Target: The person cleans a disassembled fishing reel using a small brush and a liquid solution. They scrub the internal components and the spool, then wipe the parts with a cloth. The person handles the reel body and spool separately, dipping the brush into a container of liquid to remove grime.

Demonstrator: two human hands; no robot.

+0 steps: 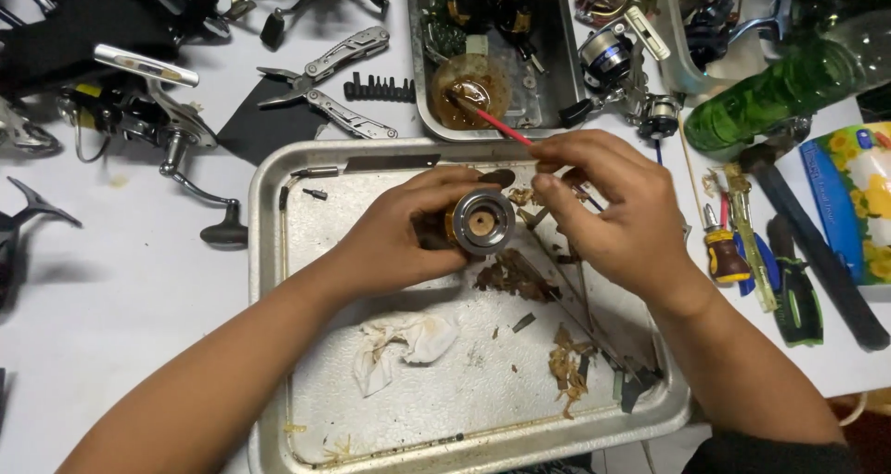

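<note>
Left grip: the left hand (394, 237) is wrapped around a fishing-reel spool (481, 221), fingers closed on its gold-coloured body, holding it just above a metal tray (278, 279).
Right grip: the right hand (608, 205) pinches a thin red-handled brush (492, 121) between thumb and fingertips, closed tight on the near end of the stick.
Spool position: over the upper middle of the tray, between the two hands, with the right hand just beside it.
Spool facing: its round silver end with a brown centre faces up toward the camera, so its axis runs roughly toward the viewer, tilted slightly right.
Brush axis: the stick runs from the right hand up and to the left, away from the spool.
Brush tip: it reaches into a small round dish of brown liquid (471, 89) in a second, deeper tray (422, 93) behind the first.
Key relation: the spool lies below and left of the pinch, while the brush tip lies up and left of it, well apart from the spool.
Nearer hand: the left already holds the spool; the right is the free one next to it.
Tray floor: a crumpled white rag (404, 339) and brown scraps (515, 274) lie below the hands.
Surroundings: folding pliers (325, 84) at upper left, a green bottle (775, 89) at upper right, a small screwdriver (724, 251) right of the tray.
</note>
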